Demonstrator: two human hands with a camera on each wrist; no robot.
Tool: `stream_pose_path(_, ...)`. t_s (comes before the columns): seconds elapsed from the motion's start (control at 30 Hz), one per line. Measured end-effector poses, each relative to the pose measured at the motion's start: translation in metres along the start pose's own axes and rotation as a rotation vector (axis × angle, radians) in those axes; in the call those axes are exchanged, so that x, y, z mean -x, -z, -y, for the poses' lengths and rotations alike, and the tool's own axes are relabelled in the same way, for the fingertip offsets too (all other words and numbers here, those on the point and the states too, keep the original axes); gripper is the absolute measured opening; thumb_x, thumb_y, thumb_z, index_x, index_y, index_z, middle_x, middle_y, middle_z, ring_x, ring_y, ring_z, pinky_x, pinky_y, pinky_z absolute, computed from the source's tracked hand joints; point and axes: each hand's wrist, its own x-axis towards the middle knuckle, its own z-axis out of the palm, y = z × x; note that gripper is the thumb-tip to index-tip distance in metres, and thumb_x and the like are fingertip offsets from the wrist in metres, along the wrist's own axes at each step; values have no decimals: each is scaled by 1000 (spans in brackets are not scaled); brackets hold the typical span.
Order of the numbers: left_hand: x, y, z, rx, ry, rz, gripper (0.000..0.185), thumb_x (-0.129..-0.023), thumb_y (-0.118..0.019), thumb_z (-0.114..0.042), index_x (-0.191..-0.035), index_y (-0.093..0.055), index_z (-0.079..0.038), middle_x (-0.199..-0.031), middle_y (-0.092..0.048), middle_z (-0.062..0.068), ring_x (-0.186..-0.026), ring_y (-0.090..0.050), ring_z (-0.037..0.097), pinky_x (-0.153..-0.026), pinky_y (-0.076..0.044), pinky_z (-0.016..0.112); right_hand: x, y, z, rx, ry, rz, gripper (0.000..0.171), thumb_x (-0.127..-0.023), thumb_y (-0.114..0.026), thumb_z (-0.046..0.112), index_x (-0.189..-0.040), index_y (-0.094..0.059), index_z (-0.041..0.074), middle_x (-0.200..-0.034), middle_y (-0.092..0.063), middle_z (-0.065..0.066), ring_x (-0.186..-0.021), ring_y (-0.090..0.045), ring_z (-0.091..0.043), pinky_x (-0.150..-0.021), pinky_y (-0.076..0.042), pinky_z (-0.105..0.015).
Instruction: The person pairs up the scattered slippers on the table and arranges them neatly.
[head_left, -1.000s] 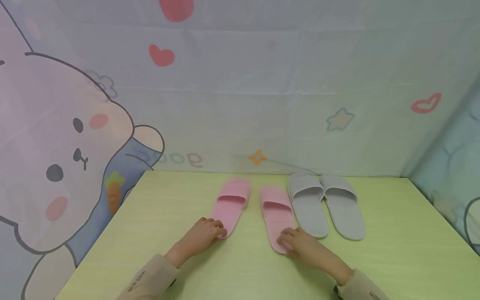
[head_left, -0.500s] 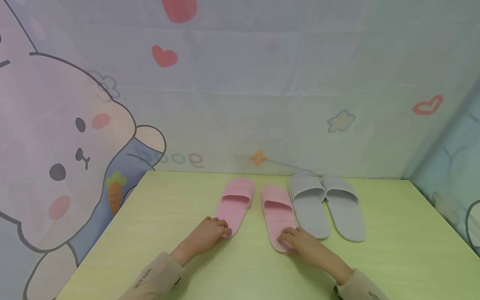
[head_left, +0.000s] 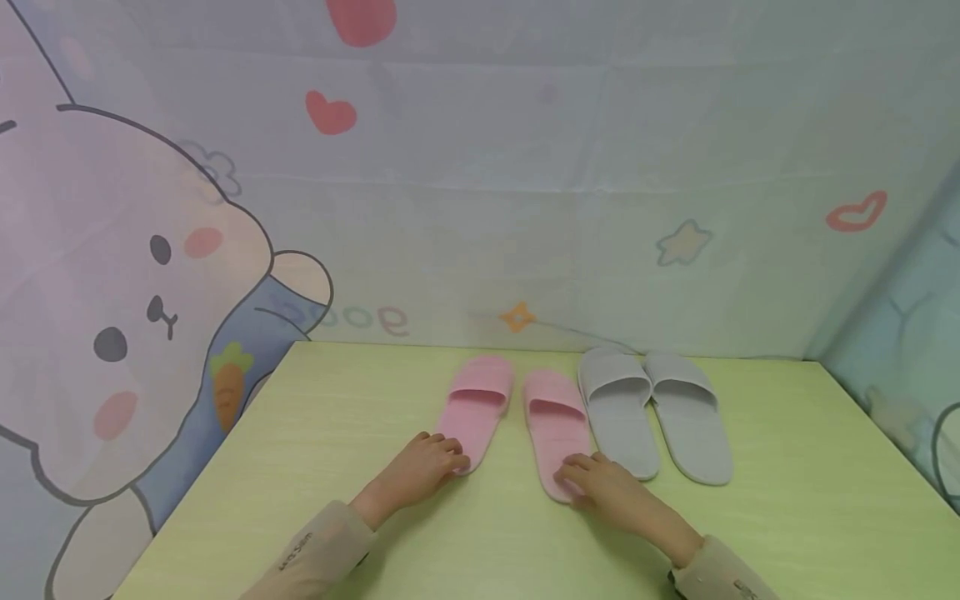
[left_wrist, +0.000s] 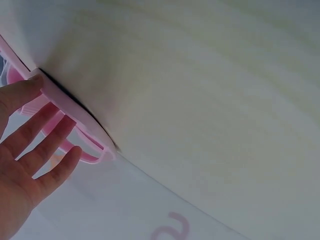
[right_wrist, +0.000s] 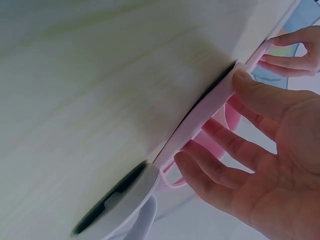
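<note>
Two pink slippers lie on the table, toes toward the back wall. My left hand (head_left: pixel 420 468) holds the left pink slipper (head_left: pixel 477 412) by its heel, which it partly covers; that slipper slants with its toe to the right. In the left wrist view, the thumb rests against the edge of the pink sole (left_wrist: pixel 75 107) and the fingertips reach over its upper face. My right hand (head_left: pixel 611 492) grips the heel of the right pink slipper (head_left: pixel 557 433). The right wrist view shows its thumb at the heel end and the fingers along the pink sole (right_wrist: pixel 205 107).
A pair of grey slippers, the left one (head_left: pixel 626 433) and the right one (head_left: pixel 690 429), stands close beside the right pink slipper. Behind the pale green table (head_left: pixel 360 400) hangs a printed cloth (head_left: pixel 480 208) with hearts and a cartoon animal.
My left hand has moved to the right, sliding the left pink slipper toward the right one, so the gap between them is narrower. The right hand and its slipper have hardly moved.
</note>
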Motion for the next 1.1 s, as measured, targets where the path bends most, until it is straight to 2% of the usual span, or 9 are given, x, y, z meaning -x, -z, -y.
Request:
stream_pose_path(0.2, -4, -1, -2, -8, 5, 28, 4, -79, -64, -19, -82, -64, -22, -87, -64, -4, -76, -58, 13, -68, -44, 29, -1, -1, 0, 9, -19, 16, 32, -72, -68, 14, -103, -60, 11, -107, -61, -9, -91, -57, -26, -73, -49, -37)
stream_pose_path(0.47, -7, 0, -5, -13, 11, 51, 4, -79, -65, -19, -82, -64, -23, -87, -64, -5, -75, -58, 12, -67, -44, 27, -2, 0, 2, 18, -61, 36, 31, -73, -67, 15, -103, -59, 13, -108, -60, -8, -92, -56, -28, -65, -47, -45)
stream_pose_path(0.73, -12, 0, -7, -18, 10, 41, 5, -80, -64, -19, -81, -64, -23, -85, -64, -5, -73, -56, 12, -65, -43, 26, -4, -1, 2, 75, -77, 42, 30, -74, -66, 19, -103, -59, 16, -109, -60, -6, -92, -57, -26, -66, -44, -41)
stream_pose_path(1.1, -18, 1, -10, -12, 20, 57, 5, -82, -61, -20, -81, -64, -23, -87, -64, -4, -75, -58, 12, -67, -44, 27, -8, -3, -2, 78, -71, 36, 31, -73, -67, 17, -103, -59, 15, -107, -60, -5, -90, -57, -26, -65, -44, -40)
